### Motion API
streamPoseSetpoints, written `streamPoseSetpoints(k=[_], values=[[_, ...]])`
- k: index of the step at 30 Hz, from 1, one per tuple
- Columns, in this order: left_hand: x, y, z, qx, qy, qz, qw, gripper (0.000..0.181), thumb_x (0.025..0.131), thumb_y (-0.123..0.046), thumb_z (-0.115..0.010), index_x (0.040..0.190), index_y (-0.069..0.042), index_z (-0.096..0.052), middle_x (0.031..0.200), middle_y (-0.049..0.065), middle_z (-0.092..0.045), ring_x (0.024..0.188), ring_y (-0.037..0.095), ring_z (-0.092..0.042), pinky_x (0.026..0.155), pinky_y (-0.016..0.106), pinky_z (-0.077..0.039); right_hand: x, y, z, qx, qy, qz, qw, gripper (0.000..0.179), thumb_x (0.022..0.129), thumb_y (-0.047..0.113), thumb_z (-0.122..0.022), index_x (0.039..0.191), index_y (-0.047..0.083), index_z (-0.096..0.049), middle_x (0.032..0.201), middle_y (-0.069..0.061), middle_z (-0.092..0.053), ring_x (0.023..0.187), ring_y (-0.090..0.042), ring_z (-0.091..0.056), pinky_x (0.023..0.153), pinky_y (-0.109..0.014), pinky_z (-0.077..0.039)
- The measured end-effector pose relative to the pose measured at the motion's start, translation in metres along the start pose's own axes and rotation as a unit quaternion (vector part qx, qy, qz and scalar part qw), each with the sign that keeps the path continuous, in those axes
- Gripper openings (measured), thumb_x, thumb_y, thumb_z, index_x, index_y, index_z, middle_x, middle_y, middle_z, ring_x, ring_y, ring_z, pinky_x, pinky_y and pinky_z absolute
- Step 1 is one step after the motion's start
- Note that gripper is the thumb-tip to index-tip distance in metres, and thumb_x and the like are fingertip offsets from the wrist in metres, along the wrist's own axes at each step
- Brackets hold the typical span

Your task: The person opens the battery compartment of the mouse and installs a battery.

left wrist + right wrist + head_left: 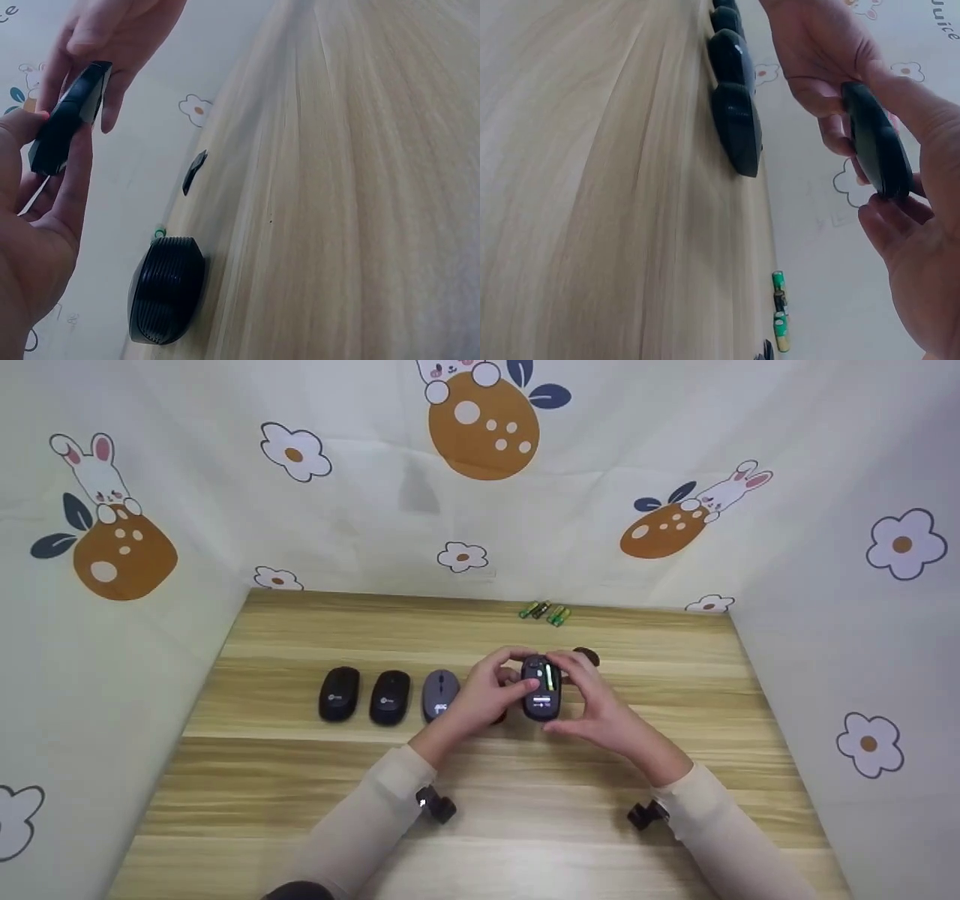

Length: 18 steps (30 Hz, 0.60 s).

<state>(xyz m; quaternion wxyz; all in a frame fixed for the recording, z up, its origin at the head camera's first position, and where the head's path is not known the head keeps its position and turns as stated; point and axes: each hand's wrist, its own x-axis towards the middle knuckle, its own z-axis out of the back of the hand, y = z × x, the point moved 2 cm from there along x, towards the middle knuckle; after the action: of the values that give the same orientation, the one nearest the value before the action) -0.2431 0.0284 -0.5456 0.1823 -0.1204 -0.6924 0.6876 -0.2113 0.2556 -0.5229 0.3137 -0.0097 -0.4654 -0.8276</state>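
A black computer mouse [541, 709] is held up with its underside facing the head camera. Its battery slot is uncovered, and a green battery [550, 676] shows inside. My left hand [484, 690] grips the mouse from the left, thumb pressed on its underside. From the other side my right hand [604, 709] holds it, fingers at the upper edge and thumb by the lower end. In the left wrist view the mouse [64, 127] appears edge-on between both hands. A thin dark piece [587, 655], perhaps the cover, lies behind my right hand.
Left of my hands stand two black mice [339, 694] and a grey mouse [440, 694] in a row. Another dark mouse [736, 129] is mostly hidden by my left hand in the head view. Several small batteries [545, 611] lie by the patterned back curtain [360, 525].
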Motion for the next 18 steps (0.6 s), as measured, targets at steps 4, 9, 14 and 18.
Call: streamPoseSetpoints(k=[4,9,14,18], values=[[0.000,0.000,-0.001,0.011,-0.002,0.000,0.9999,0.051,0.103,-0.017,-0.081,0.151,-0.012,-0.064,0.126,0.012,-0.075,0.096,0.023,-0.077,0.084,0.045,-0.067,-0.002,-0.002,0.001,-0.036,0.014,-0.009,0.9992,0.104,0.082,0.014,-0.100,0.168,0.004,-0.042,0.165,-0.013,-0.045,0.150,-0.033,-0.050,0.124,-0.051,-0.043],[0.000,-0.001,-0.001,0.051,0.030,-0.010,0.9982,0.061,0.101,-0.019,-0.084,0.157,-0.014,-0.060,0.149,0.009,-0.063,0.110,0.025,-0.072,0.092,0.050,-0.065,-0.002,-0.007,0.005,-0.020,0.012,-0.043,0.9988,0.098,0.084,0.013,-0.098,0.167,0.009,-0.047,0.165,-0.009,-0.047,0.147,-0.032,-0.053,0.124,-0.048,-0.044],[0.005,-0.002,0.001,0.150,0.094,-0.030,0.9837,0.091,0.092,-0.023,-0.093,0.169,-0.025,-0.045,0.167,-0.002,-0.047,0.138,0.023,-0.057,0.116,0.050,-0.052,0.001,-0.015,0.012,-0.006,-0.002,-0.063,0.9980,0.099,0.082,0.010,-0.099,0.166,0.010,-0.048,0.165,-0.010,-0.047,0.147,-0.033,-0.054,0.125,-0.047,-0.044],[0.014,-0.002,0.002,0.209,0.111,-0.047,0.9705,0.098,0.091,-0.022,-0.094,0.171,-0.021,-0.039,0.169,0.000,-0.044,0.148,0.022,-0.051,0.126,0.049,-0.041,0.005,-0.022,0.016,-0.007,0.002,-0.051,0.9987,0.098,0.082,0.011,-0.099,0.165,0.004,-0.047,0.164,-0.014,-0.048,0.147,-0.036,-0.054,0.125,-0.049,-0.044]])
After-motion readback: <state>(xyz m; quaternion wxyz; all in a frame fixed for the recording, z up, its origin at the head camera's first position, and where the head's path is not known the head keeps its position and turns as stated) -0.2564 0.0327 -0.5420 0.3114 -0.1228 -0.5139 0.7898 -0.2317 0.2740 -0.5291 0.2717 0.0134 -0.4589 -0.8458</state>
